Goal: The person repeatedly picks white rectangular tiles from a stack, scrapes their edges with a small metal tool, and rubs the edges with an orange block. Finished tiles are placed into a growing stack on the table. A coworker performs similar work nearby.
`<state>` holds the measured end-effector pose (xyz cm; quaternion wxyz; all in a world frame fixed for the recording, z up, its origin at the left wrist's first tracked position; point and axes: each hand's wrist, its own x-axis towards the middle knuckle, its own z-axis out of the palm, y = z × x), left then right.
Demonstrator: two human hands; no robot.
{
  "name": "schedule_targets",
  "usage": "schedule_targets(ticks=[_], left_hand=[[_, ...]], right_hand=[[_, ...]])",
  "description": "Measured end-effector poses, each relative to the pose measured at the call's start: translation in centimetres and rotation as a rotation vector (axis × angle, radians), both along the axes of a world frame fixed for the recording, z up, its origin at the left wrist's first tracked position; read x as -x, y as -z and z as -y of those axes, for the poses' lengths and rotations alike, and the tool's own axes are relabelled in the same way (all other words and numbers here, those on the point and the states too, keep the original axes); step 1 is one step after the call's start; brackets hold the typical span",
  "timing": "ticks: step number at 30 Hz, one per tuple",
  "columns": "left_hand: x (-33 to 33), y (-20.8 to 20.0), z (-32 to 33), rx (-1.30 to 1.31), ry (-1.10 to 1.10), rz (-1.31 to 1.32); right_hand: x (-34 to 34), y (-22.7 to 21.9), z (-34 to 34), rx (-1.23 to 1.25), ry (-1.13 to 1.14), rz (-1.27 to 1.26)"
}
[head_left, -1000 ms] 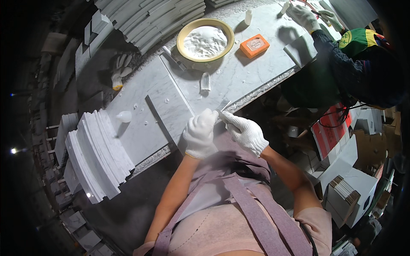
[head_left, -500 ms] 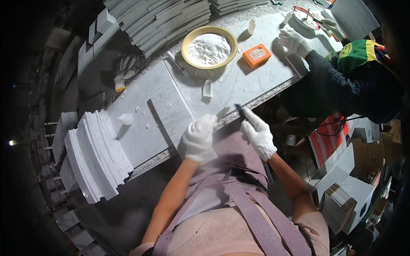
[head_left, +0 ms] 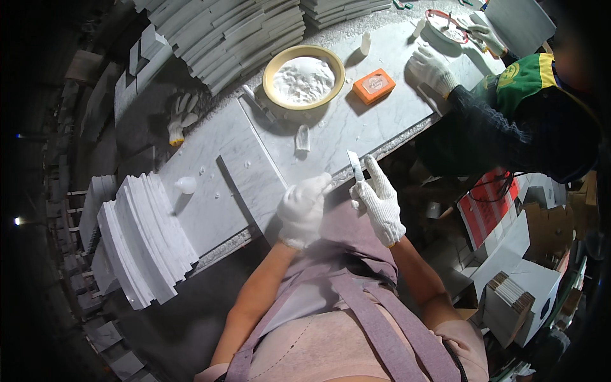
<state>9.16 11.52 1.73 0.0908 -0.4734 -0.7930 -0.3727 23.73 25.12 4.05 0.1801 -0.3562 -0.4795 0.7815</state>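
Note:
My right hand (head_left: 380, 207), in a white knit glove, is closed around a small putty knife. Its narrow metal blade (head_left: 354, 164) points up and away, and the index finger is stretched alongside. To its left, my left hand (head_left: 302, 213), also in a white glove, is curled closed at the near edge of the marble slab table (head_left: 331, 130). Whatever lies in that hand is hidden and slightly blurred. Beyond both hands stands a yellow bowl (head_left: 270, 95) with white paste or powder in it. A white ribbed glove finger piece (head_left: 303, 139) lies nearer.
An orange box (head_left: 374, 86) lies right of the bowl. Thin marble slabs (head_left: 146, 235) stand at the left, with more stacked behind (head_left: 242, 38). A small white bottle (head_left: 186, 185) and a loose glove (head_left: 182, 118) lie at the left. A co-worker's gloved hand (head_left: 433, 69) rests at the right.
My right hand has turned the putty knife, so its blade now shows its bright flat side instead of a dark edge. My left hand has shifted slightly right.

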Motion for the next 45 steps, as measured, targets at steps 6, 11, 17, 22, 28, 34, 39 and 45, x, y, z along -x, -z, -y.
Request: schedule_targets(ticks=[6, 11, 17, 22, 28, 34, 39, 45], left_hand=[[5.7, -2.6, -1.7, 0.108, -0.123, 0.038], [12.3, -5.6, -5.1, 0.270, -0.291, 0.003], [17.2, -7.1, -9.2, 0.528, -0.375, 0.144], [18.4, -5.6, -10.9, 0.600, -0.413, 0.222], [18.6, -5.3, -7.8, 0.306, -0.490, 0.191], [7.7, -3.9, 3.0, 0.199, 0.130, 0.388], [9.1, -1.8, 6.1, 1.252, 0.350, -0.015], [23.3, 2.7, 3.9, 0.744, -0.529, -0.314]], right_hand=[[-2.0, 0.3, -0.4, 0.039, -0.004, -0.006], [-5.6, 1.6, 0.3, 0.002, -0.128, 0.149], [-9.0, 2.4, 1.3, 0.054, -0.256, 0.219], [-7.3, 2.0, 2.5, 0.032, -0.190, 0.207], [-5.8, 1.9, 3.1, 0.087, -0.105, 0.173], [-6.1, 3.2, 1.8, 0.062, -0.063, 0.131], [-4.8, 2.9, 1.0, 0.013, -0.066, 0.163], [-4.5, 1.6, 2.1, -0.062, -0.150, 0.153]])
